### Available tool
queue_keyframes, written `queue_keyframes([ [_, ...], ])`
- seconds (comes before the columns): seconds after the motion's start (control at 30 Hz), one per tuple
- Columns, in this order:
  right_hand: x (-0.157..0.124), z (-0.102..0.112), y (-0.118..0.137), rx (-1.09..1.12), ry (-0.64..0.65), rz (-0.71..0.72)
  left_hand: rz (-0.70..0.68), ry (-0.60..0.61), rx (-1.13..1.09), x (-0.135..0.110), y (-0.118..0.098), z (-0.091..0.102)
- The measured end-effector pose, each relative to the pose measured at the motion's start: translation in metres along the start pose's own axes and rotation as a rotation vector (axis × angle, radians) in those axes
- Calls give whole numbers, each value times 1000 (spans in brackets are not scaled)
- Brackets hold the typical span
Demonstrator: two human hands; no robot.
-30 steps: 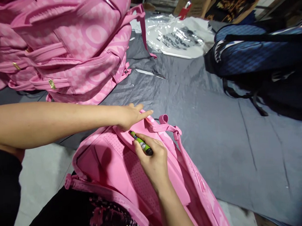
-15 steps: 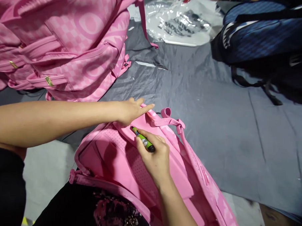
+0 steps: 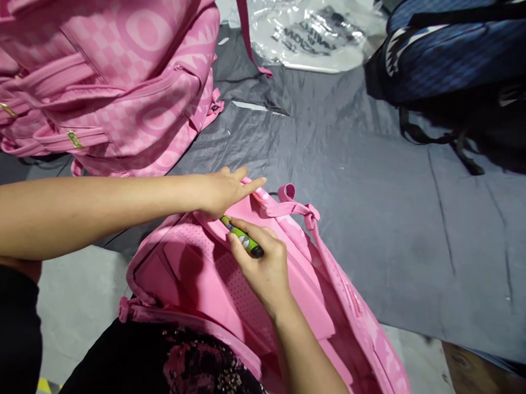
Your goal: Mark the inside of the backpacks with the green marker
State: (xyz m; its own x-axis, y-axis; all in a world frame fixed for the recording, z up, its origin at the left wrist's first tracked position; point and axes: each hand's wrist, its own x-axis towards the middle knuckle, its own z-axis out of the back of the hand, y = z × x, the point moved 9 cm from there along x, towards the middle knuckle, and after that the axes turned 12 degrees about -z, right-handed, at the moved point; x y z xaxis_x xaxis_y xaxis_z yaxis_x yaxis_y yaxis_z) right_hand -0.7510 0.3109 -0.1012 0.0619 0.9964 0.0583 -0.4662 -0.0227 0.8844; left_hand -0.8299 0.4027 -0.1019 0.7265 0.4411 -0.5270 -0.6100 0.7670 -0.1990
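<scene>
Pink backpack [image 3: 236, 279]: right grip [image 3: 266, 263] pinches green tool [image 3: 244, 238]; left grip [image 3: 221, 193] on edge, closure unclear. Keep fabric taut.

A wide table [image 3: 377, 215] with a creased grey surface catches soft light across the room, while below it lies a pale grey floor [image 3: 76, 315] with a yellow marking [image 3: 44, 385] at lower left.

Stacked pink backpacks [image 3: 127, 81] upper left, clear plastic bag [image 3: 317, 32] with dark print top center, blue checked backpack [image 3: 453, 61] upper right, grey sheet [image 3: 375, 174] beneath.
</scene>
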Motion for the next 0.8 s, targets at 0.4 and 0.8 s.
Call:
queue_keyframes([
  [0.4,3,-5,-2,76,-11,-66,5,-16,78,-1,9,-3],
  [0.8,17,-8,-21,356,122,-213,-142,-262,282,20,60,-36],
])
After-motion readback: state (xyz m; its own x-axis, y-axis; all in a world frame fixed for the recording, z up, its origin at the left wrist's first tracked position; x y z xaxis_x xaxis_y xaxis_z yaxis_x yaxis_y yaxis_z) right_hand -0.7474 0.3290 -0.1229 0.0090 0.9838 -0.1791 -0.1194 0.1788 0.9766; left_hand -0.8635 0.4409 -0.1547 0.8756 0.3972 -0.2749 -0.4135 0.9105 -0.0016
